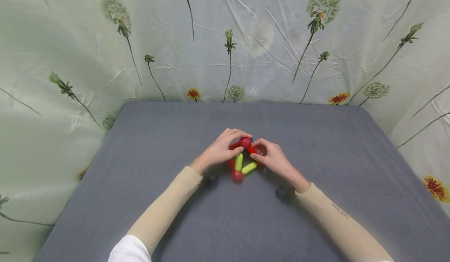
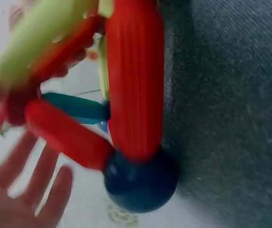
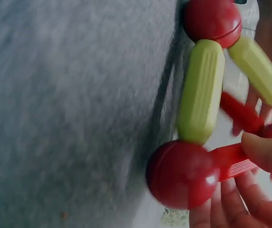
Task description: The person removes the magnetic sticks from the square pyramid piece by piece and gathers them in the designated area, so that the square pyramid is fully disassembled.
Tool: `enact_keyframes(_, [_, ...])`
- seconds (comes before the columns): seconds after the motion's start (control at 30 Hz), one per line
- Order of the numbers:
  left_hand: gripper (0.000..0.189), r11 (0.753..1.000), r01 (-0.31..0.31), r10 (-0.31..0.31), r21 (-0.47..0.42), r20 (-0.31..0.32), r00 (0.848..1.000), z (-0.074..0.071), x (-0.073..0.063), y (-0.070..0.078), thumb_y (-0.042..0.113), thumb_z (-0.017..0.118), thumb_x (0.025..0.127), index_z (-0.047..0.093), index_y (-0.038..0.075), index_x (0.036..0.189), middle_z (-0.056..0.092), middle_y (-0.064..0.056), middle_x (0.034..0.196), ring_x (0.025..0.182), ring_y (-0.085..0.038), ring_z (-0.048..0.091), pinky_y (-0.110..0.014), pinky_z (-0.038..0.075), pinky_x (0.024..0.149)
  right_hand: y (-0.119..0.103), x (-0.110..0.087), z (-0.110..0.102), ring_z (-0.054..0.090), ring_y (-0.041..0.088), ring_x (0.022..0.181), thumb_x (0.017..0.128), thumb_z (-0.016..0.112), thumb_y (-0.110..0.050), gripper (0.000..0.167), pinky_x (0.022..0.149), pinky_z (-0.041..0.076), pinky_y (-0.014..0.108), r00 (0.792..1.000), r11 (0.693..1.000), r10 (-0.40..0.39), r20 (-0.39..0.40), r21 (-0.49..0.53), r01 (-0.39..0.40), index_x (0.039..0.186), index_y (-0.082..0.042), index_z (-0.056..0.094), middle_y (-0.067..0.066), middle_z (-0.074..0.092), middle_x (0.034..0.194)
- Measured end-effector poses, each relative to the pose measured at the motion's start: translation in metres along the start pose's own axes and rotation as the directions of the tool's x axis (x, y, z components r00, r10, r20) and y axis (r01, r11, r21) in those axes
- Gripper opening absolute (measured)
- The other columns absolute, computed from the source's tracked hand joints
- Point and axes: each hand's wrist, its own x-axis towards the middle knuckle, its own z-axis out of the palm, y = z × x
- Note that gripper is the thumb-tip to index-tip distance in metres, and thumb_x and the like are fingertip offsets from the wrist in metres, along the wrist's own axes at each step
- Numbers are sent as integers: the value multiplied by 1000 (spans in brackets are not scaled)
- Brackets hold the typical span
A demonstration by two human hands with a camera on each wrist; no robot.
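Observation:
A frame of magnetic building rods and balls stands on the grey table between both hands. My left hand (image 1: 225, 147) holds the upper red ball (image 1: 245, 142), fingers over its far side and thumb below. My right hand (image 1: 272, 156) pinches a red rod (image 3: 233, 159) that joins this ball to a right-hand red ball (image 3: 183, 175). Two yellow-green rods (image 1: 249, 168) meet at the near red ball (image 1: 237, 176). In the left wrist view, more red rods (image 2: 135, 85) run to a dark blue ball (image 2: 141, 180), with a teal rod (image 2: 76, 108) behind.
The grey cloth-covered table (image 1: 239, 223) stretches around the frame on all sides. Behind it hangs a pale curtain (image 1: 211, 39) printed with dandelions. Beige sleeves (image 1: 165, 203) cover both forearms, and dark wrist cameras (image 1: 212, 180) sit beneath the wrists.

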Motion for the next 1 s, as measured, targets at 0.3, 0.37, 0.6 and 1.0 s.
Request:
enact_keyframes(0.3, [36, 979, 91, -71, 181, -113, 991, 0, 8, 12, 25, 68, 88, 65, 15, 123, 61, -1, 109, 96, -19, 51, -36, 44, 83, -10, -2, 13, 61, 21, 73, 82, 75, -8, 25, 69, 54, 33, 994, 998, 49, -95, 31, -47, 99, 2, 60, 9, 63, 84])
enact_keyframes(0.37, [36, 986, 98, -80, 137, -126, 989, -2, 8, 10, 22, 69, 88, 65, 16, 123, 62, -1, 111, 97, -19, 51, -35, 43, 85, -11, -5, 13, 61, 21, 74, 82, 76, -9, 26, 70, 54, 32, 995, 998, 58, -84, 40, -55, 100, 1, 61, 9, 63, 85])
enact_keyframes(0.6, [36, 1000, -3, 4, 11, -85, 996, -4, 7, 1, 19, 70, 87, 65, 15, 123, 64, 1, 114, 95, -14, 51, -31, 42, 82, -2, -4, -3, 61, 25, 87, 86, 63, -4, 20, 81, 51, 38, 996, 990, 66, -59, 131, -58, 105, 0, 61, 11, 63, 98])
enact_keyframes(1.0, [31, 993, -71, 76, -90, 48, 996, 2, 15, 5, 11, 63, 93, 62, 9, 124, 55, -4, 129, 115, -16, 48, -34, 40, 95, 11, -3, -3, 62, 25, 84, 82, 74, -5, 21, 77, 52, 41, 994, 999, 17, -103, -35, -21, 98, -1, 60, 11, 65, 93])
